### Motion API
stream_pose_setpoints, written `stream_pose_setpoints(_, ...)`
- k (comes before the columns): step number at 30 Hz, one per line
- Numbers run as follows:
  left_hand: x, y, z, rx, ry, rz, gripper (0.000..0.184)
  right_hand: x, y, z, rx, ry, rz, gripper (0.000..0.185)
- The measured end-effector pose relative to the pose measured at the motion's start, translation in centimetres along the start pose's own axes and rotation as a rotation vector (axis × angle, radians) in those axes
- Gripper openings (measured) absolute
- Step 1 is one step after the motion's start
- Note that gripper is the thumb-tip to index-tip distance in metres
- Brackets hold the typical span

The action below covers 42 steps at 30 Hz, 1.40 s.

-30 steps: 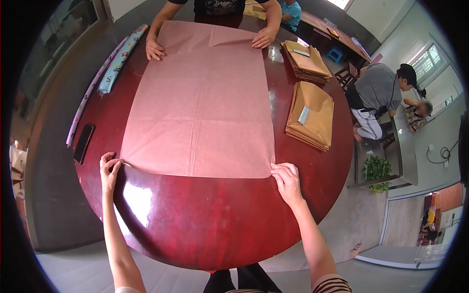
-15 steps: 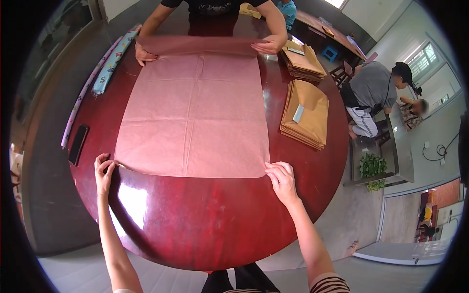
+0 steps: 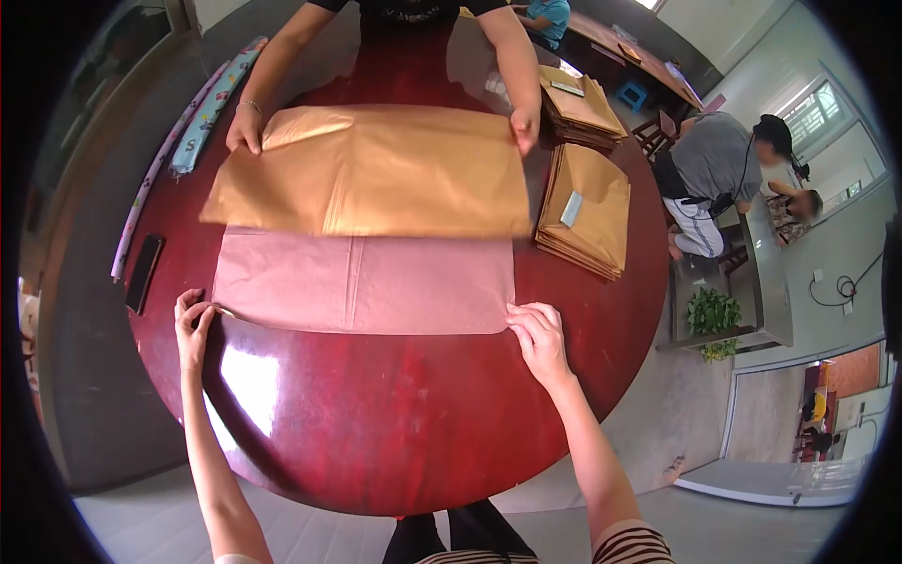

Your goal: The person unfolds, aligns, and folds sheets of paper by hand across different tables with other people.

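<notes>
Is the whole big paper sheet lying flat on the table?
No, the sheet has its far part raised, golden side up, in another person's hands.

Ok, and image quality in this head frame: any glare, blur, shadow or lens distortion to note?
Head view: white glare on the near left of the red table, a dark curved shadow alongside; motion blur along the raised, tan part of the paper sheet; strong fisheye bending, with black corners.

the sheet (image 3: 432,282) is pink and gold; the table (image 3: 404,414), dark red.
</notes>
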<state>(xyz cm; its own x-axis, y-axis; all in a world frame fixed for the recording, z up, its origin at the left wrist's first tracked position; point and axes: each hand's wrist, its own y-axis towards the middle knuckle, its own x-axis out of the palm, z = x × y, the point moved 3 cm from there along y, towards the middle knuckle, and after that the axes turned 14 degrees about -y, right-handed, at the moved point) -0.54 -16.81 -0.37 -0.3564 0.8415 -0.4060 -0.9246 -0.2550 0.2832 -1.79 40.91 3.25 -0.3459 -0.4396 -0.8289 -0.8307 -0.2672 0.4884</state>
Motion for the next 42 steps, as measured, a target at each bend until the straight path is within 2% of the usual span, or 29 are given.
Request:
stream_pose_setpoints(14, -0.5, 0.3, 1.1, -0.065, 0.033, -0.054, 0.013, 0.2, -0.1, 0.2, -0.016, -0.01, -0.026, 0.007)
stream_pose_setpoints(20, -1.2, 0.1, 1.6, 0.019, 0.177, -0.132, 0.014, -0.5, 0.6, -0.9, -0.01, 0.009, -0.07, 0.007)
stream_pose_setpoints(31, -0.5, -0.7, 3.4, 0.03, 0.191, -0.183, 0.02, 0.1, -0.2, 0.4, -0.018, 0.018, -0.11, 0.005)
stream_pose_setpoints(42, -0.3, -2.0, 3.9, 0.114, 0.212, -0.084, 0.023, 0.3, -0.5, 0.7, 0.005, 0.014, -0.118, 0.008)
